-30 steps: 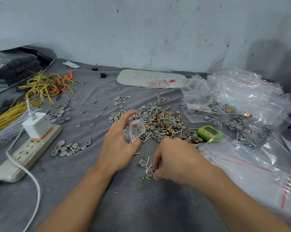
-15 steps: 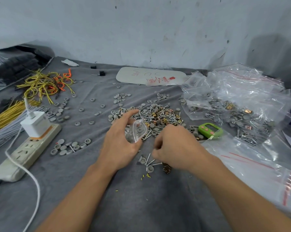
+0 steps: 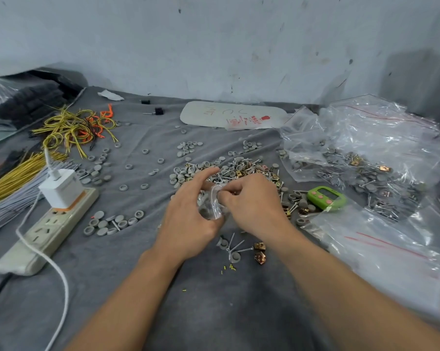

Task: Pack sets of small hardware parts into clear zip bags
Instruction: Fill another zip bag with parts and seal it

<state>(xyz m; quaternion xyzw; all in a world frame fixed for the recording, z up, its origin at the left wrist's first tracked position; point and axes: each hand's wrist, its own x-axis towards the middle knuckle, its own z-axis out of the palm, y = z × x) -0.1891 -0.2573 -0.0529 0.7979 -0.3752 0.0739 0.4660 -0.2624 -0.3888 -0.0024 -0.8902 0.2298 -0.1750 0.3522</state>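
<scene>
1. The right hand (image 3: 254, 206), busy a second ago down on the cloth nearer the body, is now meeting the left hand (image 3: 188, 219) at the mouth of the small zip bag (image 3: 212, 207).
2. The left hand is gripping the bag with thumb and fingers curled round it and the forefinger lifted. The bag is sitting between the two hands, with grey pieces showing through the plastic.
3. The right hand's fingers are curling in at the bag's opening. Whether they are pinching parts or the bag's lip cannot be told.
4. It looks as though picked parts are going in. A loose set (image 3: 239, 248) of screws, grey caps and brass clips is lying just behind the hands, so this bag is probably not full yet.
5. A grey cloth (image 3: 213, 305) is covering the table.
   - Just beyond the hands: the main pile (image 3: 229, 168).
   - Right of the right hand: a green timer (image 3: 326, 198), with large clear bags (image 3: 360, 158) past it.
   - Left of the left hand: a power strip (image 3: 49, 231), with yellow wires (image 3: 69, 127) beyond it.
   - Behind everything: a scuffed pale wall (image 3: 213, 46).
</scene>
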